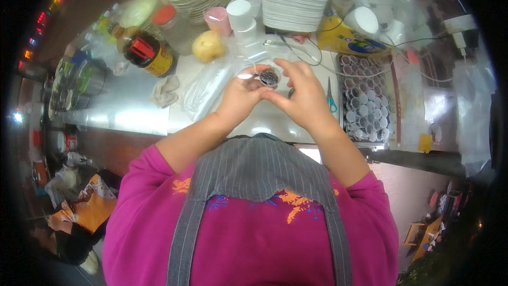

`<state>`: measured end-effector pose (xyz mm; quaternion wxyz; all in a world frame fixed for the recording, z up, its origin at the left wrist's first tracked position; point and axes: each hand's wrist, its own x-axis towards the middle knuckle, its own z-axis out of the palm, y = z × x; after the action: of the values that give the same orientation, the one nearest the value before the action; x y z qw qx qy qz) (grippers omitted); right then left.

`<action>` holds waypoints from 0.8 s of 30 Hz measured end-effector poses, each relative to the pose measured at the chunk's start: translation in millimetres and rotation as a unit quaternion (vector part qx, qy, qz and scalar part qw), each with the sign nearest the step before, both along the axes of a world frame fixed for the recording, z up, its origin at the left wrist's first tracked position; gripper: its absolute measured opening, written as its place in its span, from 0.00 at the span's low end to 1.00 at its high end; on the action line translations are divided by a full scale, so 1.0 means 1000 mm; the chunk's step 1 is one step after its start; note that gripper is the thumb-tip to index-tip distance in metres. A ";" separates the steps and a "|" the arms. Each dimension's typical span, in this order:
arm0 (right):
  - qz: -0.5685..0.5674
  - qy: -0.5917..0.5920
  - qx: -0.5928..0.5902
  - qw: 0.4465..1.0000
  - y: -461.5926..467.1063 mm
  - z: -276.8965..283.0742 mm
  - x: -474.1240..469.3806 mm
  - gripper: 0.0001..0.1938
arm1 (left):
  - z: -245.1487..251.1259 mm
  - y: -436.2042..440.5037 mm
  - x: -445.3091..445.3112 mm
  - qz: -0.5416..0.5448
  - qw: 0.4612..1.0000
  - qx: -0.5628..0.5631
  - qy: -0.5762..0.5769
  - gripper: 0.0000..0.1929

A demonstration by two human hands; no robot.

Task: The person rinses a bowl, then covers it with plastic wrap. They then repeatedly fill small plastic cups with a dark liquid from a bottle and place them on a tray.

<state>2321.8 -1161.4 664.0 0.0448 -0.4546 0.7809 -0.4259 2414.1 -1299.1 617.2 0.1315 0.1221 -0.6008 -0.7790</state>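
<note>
A small clear plastic cup [270,77] with dark, glossy contents sits in the fingers of my left hand [243,91], above the white worktop. A clear round lid [245,70] stands out from its left side, apparently hinged to it. Around the cup's right side curves my right hand [303,91], thumb at the lower rim and fingers spread; whether it grips the cup is unclear. Right of that hand lie scissors with teal handles [331,103]. A clear plastic bag [208,87] lies left of my left hand.
A tray of several small lidded cups [364,103] stands at right. Behind are stacked white containers [299,0], white cups [240,10], a yellow round fruit [208,46] and a dark sauce bottle [145,53]. A cable [319,53] crosses the worktop. Another person [85,206] is at lower left.
</note>
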 end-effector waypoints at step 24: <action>0.001 -0.359 -0.029 0.933 -0.022 -0.047 0.001 0.14 | 0.004 -0.018 0.013 0.005 0.971 0.175 -0.161 0.09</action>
<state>2323.1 -1183.9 617.3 0.3090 -0.2733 0.6999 -0.5831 2427.4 -1316.9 621.6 0.0140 0.2699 -0.4674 -0.8417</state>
